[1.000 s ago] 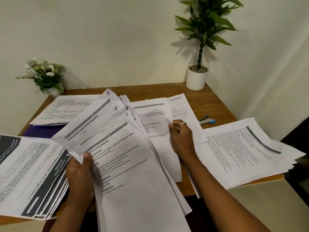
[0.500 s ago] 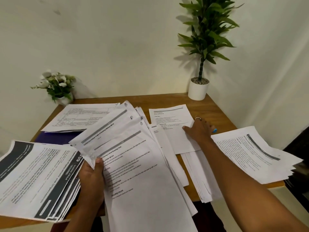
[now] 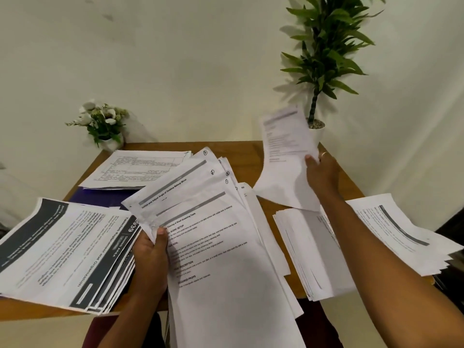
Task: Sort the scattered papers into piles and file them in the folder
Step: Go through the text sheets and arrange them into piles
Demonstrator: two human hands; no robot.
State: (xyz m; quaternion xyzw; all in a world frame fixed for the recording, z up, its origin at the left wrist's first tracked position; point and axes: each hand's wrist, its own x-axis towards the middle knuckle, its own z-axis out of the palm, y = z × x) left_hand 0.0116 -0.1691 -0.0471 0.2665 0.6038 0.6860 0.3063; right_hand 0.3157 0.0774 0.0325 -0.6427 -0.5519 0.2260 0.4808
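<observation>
Sorting step: left grip (image 3: 150, 249) clutches a fan (image 3: 213, 247) of papers at the tabletop's (image 3: 251, 156) near edge; right grip (image 3: 320, 172) pinches one sheet (image 3: 283, 151) aloft, far right. Next it likely needs laying wherever it matches; the folder (image 3: 100, 197) lies under the far-left pile (image 3: 135, 169)

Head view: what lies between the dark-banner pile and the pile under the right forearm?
The fanned stack of sheets gripped by the left hand, seen in the head view.
</observation>
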